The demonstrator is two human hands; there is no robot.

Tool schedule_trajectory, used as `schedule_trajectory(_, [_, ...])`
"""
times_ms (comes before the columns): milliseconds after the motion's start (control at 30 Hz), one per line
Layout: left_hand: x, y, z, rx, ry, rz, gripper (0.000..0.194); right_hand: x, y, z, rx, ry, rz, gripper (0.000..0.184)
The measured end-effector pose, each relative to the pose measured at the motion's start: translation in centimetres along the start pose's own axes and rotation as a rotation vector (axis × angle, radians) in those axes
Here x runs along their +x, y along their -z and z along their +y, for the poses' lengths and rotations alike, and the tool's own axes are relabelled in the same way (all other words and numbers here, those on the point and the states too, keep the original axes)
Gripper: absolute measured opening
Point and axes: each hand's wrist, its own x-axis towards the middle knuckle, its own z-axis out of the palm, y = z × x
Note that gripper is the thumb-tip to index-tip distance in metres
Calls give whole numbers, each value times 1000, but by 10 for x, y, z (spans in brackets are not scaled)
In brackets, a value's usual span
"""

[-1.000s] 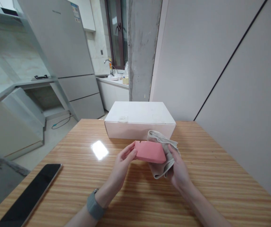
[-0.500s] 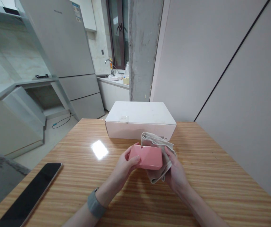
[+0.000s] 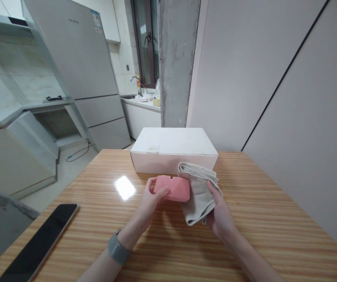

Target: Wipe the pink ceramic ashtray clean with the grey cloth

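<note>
My left hand (image 3: pixel 152 199) grips a glossy pink ashtray (image 3: pixel 176 188) by its left end, thumb on the near side. The ashtray has faceted sides and a small notch in its upper rim, and is held above the table. In my right hand (image 3: pixel 220 213) is a folded grey-beige cloth (image 3: pixel 199 192), the thumb pressed on its front and the other fingers mostly hidden behind. The ashtray's right end overlaps the cloth's left edge in view; whether they touch I cannot tell.
A white cardboard box (image 3: pixel 174 160) stands behind my hands on the wood-grain table (image 3: pixel 253 219). A black phone (image 3: pixel 40 244) lies at the table's left edge. Beyond are a fridge (image 3: pixel 98 58), a sink counter (image 3: pixel 142 111) and a white wall panel (image 3: pixel 274 78) on the right.
My left hand has moved left with the ashtray, tilting it so that more of the cloth shows. My right hand still holds the cloth in nearly the same place.
</note>
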Motion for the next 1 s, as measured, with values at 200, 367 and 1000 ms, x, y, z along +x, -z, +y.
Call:
schedule_trajectory(200, [-1,-2,-8,107,7,49,63,2,-1,4,-85,-63,6,36])
schedule_trajectory(367, [-3,-3,-12,204,-57,48,58,2,-3,8,-95,-37,-48,41])
schedule_trajectory(1000, [-16,-8,-1,-120,-30,-333,66,0,-8,0,26,-44,-105,35])
